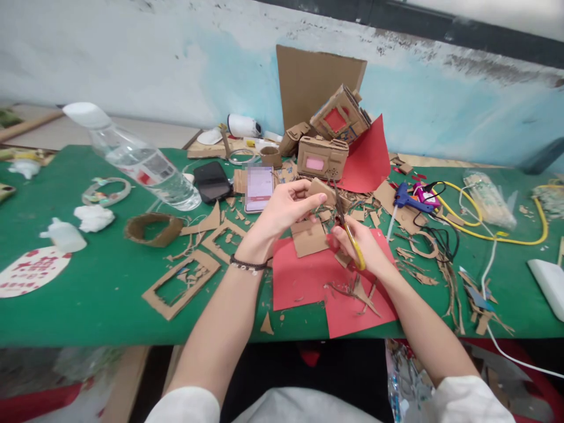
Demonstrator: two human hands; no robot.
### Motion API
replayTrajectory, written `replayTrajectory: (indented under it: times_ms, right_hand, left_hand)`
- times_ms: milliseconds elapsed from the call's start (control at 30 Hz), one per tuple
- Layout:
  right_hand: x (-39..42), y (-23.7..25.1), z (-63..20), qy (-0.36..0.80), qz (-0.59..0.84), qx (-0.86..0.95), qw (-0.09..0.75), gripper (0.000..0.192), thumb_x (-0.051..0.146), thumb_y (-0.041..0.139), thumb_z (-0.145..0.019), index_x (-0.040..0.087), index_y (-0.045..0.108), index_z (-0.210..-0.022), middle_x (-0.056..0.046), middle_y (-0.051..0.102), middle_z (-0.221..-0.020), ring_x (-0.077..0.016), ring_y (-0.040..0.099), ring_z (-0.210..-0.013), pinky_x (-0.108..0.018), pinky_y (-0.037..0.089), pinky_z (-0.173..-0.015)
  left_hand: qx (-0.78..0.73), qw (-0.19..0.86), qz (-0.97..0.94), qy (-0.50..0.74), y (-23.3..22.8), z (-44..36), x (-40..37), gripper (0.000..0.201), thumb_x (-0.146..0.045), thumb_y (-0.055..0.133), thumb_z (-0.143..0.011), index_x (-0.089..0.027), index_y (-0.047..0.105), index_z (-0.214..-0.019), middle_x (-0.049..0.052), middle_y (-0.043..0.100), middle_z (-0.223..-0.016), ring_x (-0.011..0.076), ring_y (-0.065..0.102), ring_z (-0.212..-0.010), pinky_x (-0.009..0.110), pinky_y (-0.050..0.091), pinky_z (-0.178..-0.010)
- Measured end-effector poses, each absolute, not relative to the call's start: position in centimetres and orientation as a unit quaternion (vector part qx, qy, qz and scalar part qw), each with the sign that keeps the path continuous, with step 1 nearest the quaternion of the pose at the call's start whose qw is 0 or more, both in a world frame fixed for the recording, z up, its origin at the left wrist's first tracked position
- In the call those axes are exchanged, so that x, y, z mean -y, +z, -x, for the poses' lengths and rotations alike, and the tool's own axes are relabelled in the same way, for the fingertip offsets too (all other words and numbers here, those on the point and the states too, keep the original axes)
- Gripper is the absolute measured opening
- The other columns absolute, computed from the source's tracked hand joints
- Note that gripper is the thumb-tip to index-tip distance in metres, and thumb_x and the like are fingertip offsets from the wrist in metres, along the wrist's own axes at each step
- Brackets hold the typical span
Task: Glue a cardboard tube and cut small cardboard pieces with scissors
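My left hand (282, 214) pinches a small brown cardboard piece (323, 191) above the table. My right hand (359, 245) grips yellow-handled scissors (348, 229), whose blades point up against that piece. Under both hands lie red paper sheets (304, 276) with a cardboard rectangle (309, 238) and cut scraps on top. A dark beaded bracelet circles my left wrist.
The green table (88, 305) holds cardboard frames (181, 284), a cardboard ring (153, 228), a tipped water bottle (141, 161), two phones (259, 187), cardboard box models (321, 157), a blue glue gun (409, 200) with yellow cable, and a plastic bag (487, 200).
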State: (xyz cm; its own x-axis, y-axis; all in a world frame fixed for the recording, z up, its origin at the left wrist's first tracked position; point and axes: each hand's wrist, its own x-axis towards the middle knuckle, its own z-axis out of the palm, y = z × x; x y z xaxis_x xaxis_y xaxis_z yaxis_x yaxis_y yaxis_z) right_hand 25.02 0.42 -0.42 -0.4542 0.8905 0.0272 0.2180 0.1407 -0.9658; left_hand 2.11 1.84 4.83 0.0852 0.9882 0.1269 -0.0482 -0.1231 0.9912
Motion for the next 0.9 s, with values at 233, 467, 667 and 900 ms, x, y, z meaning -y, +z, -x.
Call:
replayTrajectory:
  times_ms: [233,467,667,900]
  right_hand:
    - [-0.1,-1.0,-24.5,0.442,0.474,0.687,0.328,0.061,0.086,0.06,-0.098,0.026,0.056,-0.087,0.003,0.061,-0.063,-0.0164,0.054,-0.058,-0.029,0.04,-0.053]
    - [-0.2,-1.2,-24.3,0.487,0.467,0.653,0.343,0.058,0.084,0.058,-0.101,0.026,0.059,-0.097,0.0,0.069,-0.071,-0.0165,0.056,-0.051,-0.031,0.042,-0.049]
    - [0.1,-1.3,-24.0,0.487,0.469,0.659,0.329,0.06,0.086,0.057,-0.1,0.027,0.058,-0.091,0.001,0.065,-0.06,-0.0166,0.055,-0.046,-0.03,0.042,-0.046]
    - [0.0,-1.9,-23.4,0.542,0.466,0.604,0.352,0.063,0.088,0.062,-0.096,0.026,0.062,-0.099,0.004,0.061,-0.058,-0.0145,0.048,-0.039,-0.029,0.038,-0.038]
  left_hand:
    - [-0.396,0.524,-0.493,0.57,4.1,-3.9,-2.1,0.052,-0.061,0.098,-0.077,-0.017,0.072,-0.088,-0.006,0.057,-0.066,0.0065,0.046,-0.051,0.022,0.055,-0.051]
    - [-0.372,0.51,-0.493,0.599,3.0,-6.6,-2.0,0.063,-0.08,0.081,-0.088,-0.02,0.062,-0.093,-0.003,0.062,-0.073,0.0103,0.06,-0.053,0.023,0.052,-0.051]
    - [-0.386,0.463,-0.564,0.564,3.2,-5.1,-1.9,0.055,-0.073,0.074,-0.097,-0.021,0.06,-0.094,-0.003,0.061,-0.071,0.0116,0.063,-0.053,0.023,0.05,-0.052]
    - [-0.376,0.53,-0.495,0.577,2.7,-6.5,-2.0,0.059,-0.078,0.077,-0.093,-0.023,0.056,-0.099,-0.001,0.069,-0.079,0.0119,0.065,-0.056,0.023,0.053,-0.049]
